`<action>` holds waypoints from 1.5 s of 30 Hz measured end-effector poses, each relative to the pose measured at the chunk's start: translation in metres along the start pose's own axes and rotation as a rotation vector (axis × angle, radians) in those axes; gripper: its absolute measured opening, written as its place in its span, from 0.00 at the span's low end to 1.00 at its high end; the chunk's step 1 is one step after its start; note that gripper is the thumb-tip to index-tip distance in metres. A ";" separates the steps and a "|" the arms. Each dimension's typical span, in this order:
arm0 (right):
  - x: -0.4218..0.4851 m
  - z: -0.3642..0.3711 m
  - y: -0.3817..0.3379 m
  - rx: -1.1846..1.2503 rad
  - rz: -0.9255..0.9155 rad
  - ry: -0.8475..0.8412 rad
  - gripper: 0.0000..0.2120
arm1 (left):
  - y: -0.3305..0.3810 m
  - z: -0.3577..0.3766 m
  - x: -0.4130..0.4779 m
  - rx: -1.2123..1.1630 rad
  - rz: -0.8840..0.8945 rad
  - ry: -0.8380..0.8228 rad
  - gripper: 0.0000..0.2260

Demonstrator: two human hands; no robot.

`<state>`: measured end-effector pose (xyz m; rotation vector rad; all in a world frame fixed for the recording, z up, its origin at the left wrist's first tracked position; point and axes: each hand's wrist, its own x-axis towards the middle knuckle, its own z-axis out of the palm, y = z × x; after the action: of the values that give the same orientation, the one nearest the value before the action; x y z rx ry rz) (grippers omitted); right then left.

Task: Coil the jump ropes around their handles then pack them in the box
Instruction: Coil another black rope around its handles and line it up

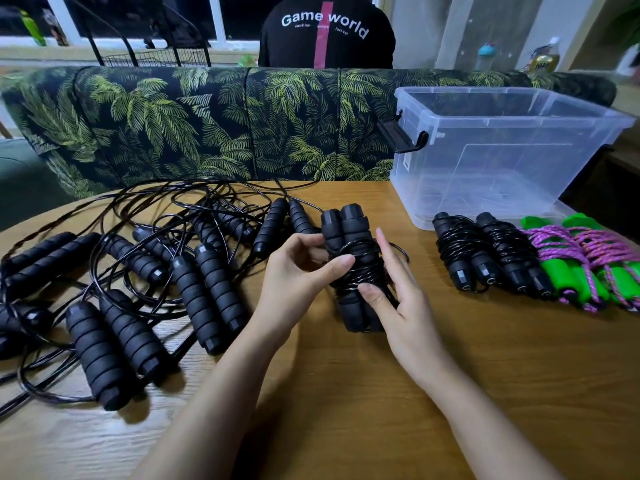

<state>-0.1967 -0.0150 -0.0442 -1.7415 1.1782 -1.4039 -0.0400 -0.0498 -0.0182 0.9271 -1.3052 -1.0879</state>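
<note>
Gripping the pair of black foam jump-rope handles (348,233) over the wooden table (363,393), my left hand (301,271) curls round them, thumb laid across the thin black cord (360,271) wound about their middle. My right hand (401,296) is spread, fingers straight beside the bundle, thumb tip touching the coil. The clear plastic box (485,174) stands further back on my right.

Home living rm, evening: a sofa (207,126) in palm-leaf fabric backs onto a wooden table (346,393). Behind it are a dark window (221,19) w/ white frame, a wire rack (156,57) and drink bottles (545,58). A clear plastic storage box (502,161) stands on the table; a person in a black hoodie (325,36) sits beyond the sofa.
</note>
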 end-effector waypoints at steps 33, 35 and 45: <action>-0.005 0.007 -0.008 -0.823 0.057 0.056 0.53 | -0.006 0.014 -0.008 0.107 0.031 0.136 0.25; -0.005 0.005 -0.011 -0.801 0.108 0.007 0.55 | -0.006 0.015 -0.009 0.102 0.048 0.085 0.22; -0.001 -0.005 -0.003 -0.559 0.158 0.165 0.48 | -0.009 0.011 -0.005 0.222 0.172 -0.120 0.12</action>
<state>-0.2014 -0.0130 -0.0408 -1.8565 1.8936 -1.2123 -0.0515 -0.0463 -0.0276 0.9031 -1.5988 -0.8883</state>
